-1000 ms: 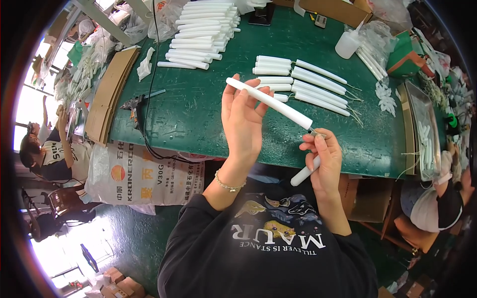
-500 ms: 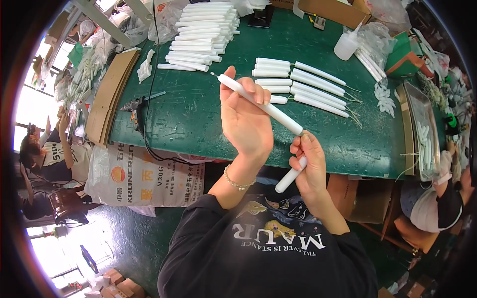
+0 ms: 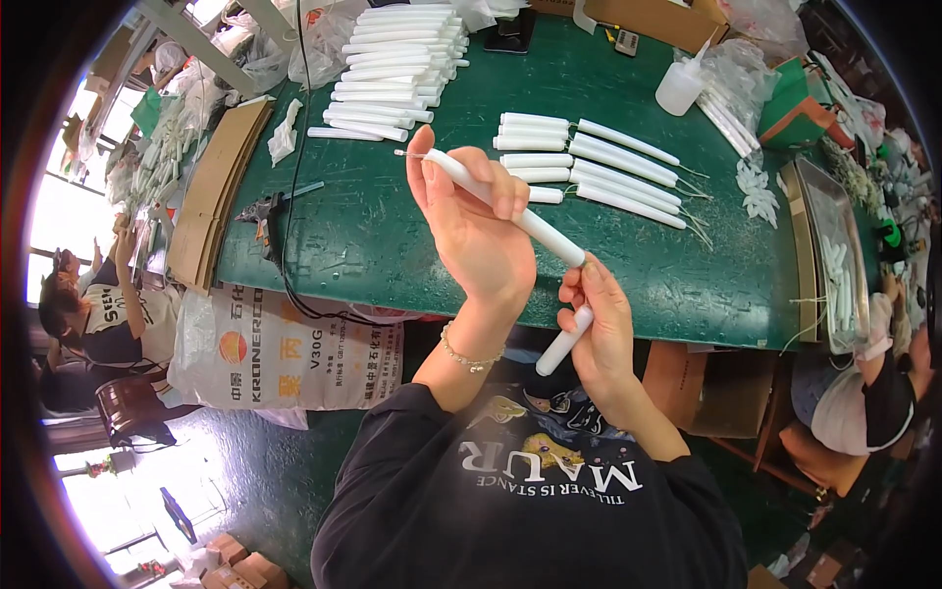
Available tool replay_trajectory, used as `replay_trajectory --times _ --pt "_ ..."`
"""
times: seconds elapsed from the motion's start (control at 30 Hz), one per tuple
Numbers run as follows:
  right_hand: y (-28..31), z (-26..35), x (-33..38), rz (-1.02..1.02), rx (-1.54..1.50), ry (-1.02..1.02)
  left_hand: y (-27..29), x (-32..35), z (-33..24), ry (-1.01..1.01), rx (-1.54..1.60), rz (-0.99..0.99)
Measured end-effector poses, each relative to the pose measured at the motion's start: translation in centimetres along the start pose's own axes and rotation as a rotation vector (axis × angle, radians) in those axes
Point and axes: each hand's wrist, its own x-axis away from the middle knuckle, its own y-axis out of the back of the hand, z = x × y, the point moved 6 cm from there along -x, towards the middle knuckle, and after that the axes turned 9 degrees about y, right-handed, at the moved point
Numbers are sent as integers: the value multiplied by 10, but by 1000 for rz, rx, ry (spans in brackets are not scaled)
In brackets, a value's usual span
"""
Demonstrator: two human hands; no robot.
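My left hand (image 3: 481,231), fingers curled, holds a long white candle-shaped tube (image 3: 551,239) slanting across the palm. From its upper end, past my thumb and forefinger, sticks a thin wire with a small bulb-like tip (image 3: 400,152). My right hand (image 3: 603,329) is closed around a shorter white tube (image 3: 562,344) that points down toward my shirt. The right thumb and forefinger also meet the lower end of the long tube; whether a wire joins the two tubes there is hidden. Beyond them lie paired short tubes (image 3: 533,160) and long tubes (image 3: 628,177) with thin wires.
A stack of white tubes (image 3: 392,74) lies at the far left of the green table (image 3: 412,226). A squeeze bottle (image 3: 679,90), a metal tray (image 3: 819,196) and a glue gun (image 3: 263,214) with its cable stand around. Other people sit at both sides.
Both hands have shifted slightly left with the tubes. The wire and tip now stick out farther from the long tube's upper end, and my left thumb and forefinger have moved toward it.
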Motion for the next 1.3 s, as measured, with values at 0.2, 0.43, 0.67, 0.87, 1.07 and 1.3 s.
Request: replay_trajectory --times 0.2,0.43,0.67,0.87,1.07,1.3 --pt "-8 -2 2 63 126 43 -10 -2 -8 -30 -52 -48" --pt "-21 -7 5 374 292 69 -60 -12 -51 -221 -303 200" --pt "9 7 6 270 283 102 -109 9 -43 -528 -854 471" --pt "45 40 15 133 336 339 -84 33 92 -456 -1253 693" --pt "77 98 39 -39 414 636 -65 52 170 -551 -1380 990" --pt "108 211 54 -270 929 954 -45 38 208 -419 -1375 1332"
